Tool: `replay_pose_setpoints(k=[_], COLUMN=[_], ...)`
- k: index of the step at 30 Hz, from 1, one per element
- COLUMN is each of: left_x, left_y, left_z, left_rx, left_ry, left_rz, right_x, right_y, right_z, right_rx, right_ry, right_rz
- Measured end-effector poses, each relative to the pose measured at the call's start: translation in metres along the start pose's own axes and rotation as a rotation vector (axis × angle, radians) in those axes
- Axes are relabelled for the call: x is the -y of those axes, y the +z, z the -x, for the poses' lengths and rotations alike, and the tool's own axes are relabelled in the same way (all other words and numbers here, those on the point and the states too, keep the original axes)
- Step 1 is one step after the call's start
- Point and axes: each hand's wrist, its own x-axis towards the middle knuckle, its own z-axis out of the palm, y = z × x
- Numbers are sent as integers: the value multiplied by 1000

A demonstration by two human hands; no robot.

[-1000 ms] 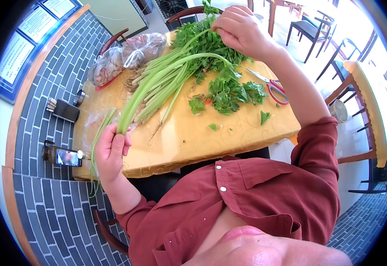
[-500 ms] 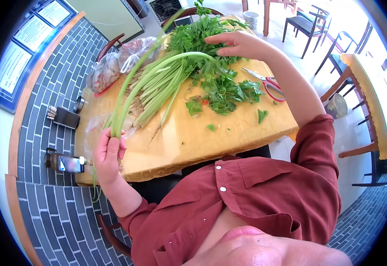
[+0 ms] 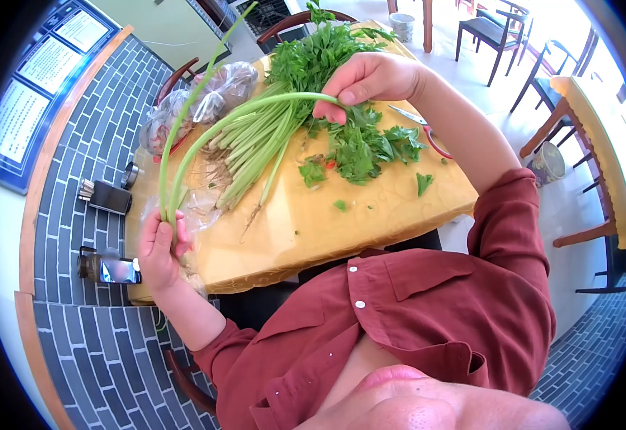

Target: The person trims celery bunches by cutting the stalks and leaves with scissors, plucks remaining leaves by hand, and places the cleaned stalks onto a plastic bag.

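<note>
My left hand point(image 3: 161, 249) is closed around the lower ends of a few green celery stalks point(image 3: 197, 147) at the table's left side. One stalk stands up past the bagged items; another arches right to my right hand point(image 3: 367, 82). That hand is closed on the arched stalk near its upper end, with leaves hanging just below the fingers. A large celery bunch point(image 3: 263, 140) lies behind, its roots toward the left and its leafy tops point(image 3: 313, 61) at the back. Cut celery leaves point(image 3: 362, 154) lie below my right hand.
Red-handled scissors point(image 3: 438, 143) lie by my right forearm, partly hidden. Knotted plastic bags point(image 3: 220, 89) sit at the back left. A phone point(image 3: 121, 270) stands at the left edge, near a dark holder point(image 3: 109, 197). A yellow cloth covers the table point(image 3: 313, 233). Chairs point(image 3: 496, 36) stand beyond.
My right hand has come down from beside the leafy tops and closed on the arched stalk. My left hand has moved slightly left and down with the stalks, and the upright one has tilted.
</note>
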Motion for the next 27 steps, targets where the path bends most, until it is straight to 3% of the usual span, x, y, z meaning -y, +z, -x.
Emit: replay_pose_setpoints(k=[4, 7, 10, 16, 25, 27], left_x=[-4, -7, -10, -18, -36, -40], left_y=[-5, -6, -7, -9, -1, 6], left_z=[0, 0, 1, 3, 5, 4], left_rx=[5, -4, -13, -28, 35, -27], left_ry=[-7, 6, 20, 15, -19, -69], left_rz=[-45, -72, -87, -143, -266, -305], right_x=[13, 16, 23, 26, 20, 20], right_y=[4, 4, 4, 2, -2, 2], right_z=[1, -1, 0, 7, 8, 11], right_rx=[44, -13, -180, -185, -274, -285], right_ry=[114, 46, 132, 123, -187, -156], right_rz=[140, 374, 528, 598, 1264, 1424])
